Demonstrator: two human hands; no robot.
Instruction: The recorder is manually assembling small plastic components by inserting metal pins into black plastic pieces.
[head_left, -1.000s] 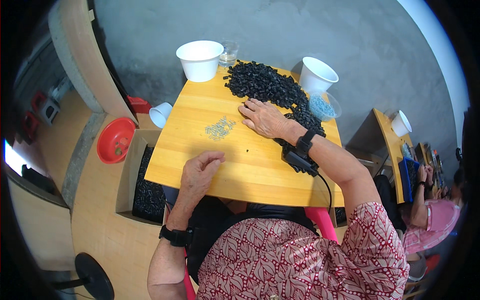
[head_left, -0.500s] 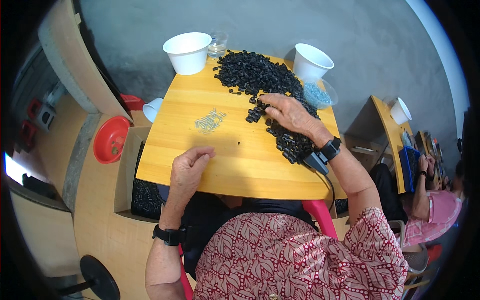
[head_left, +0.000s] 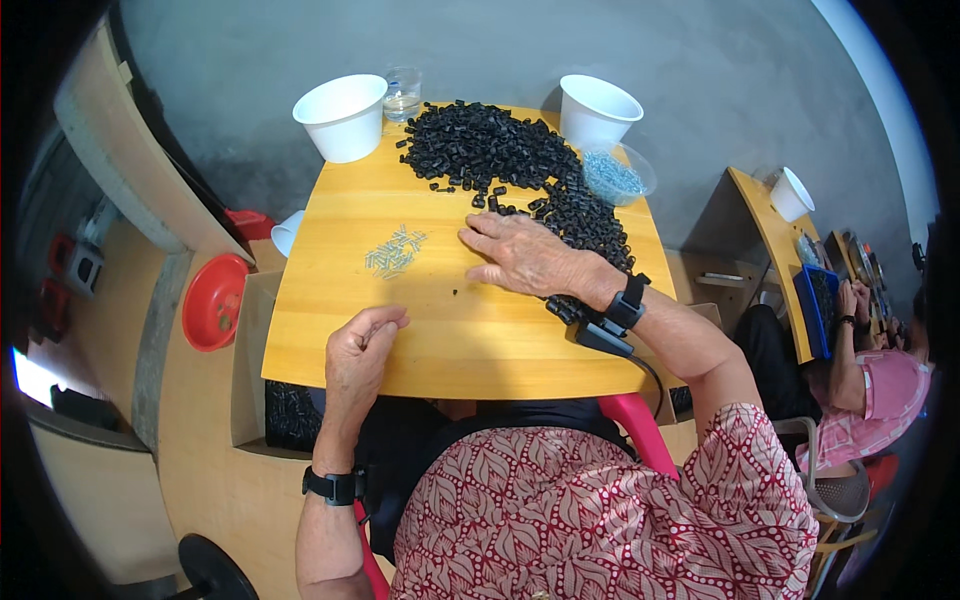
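Two bare hands are working at a wooden surface [head_left: 330,345], the right hand [head_left: 525,252] lying palm down beside the black pieces [head_left: 485,145], the left hand [head_left: 358,355] hovering near the front edge. The right fingers are stretching out loosely, apart from the thumb and seemingly released, though the palm is hiding whatever may be under it. The left fingers are curling in against the thumb; I cannot tell whether they are grasping anything.

Judging by how things are lying, much handling is remaining: a large heap is covering the far side of the surface and trailing down its right side, past the right wrist. One batch of metal pins [head_left: 395,252] is lying spread out left of the right hand, while more bluish pins [head_left: 612,178] are filling a clear tub [head_left: 645,180]. Whether any black piece is already carrying a pin, I cannot tell at this size.

The pieces are looking short, chunky and matt black, pointing every way; a few are straying along the heap's near edge. The loose pins are looking slim, straight and silvery, scattering in a thin layer.
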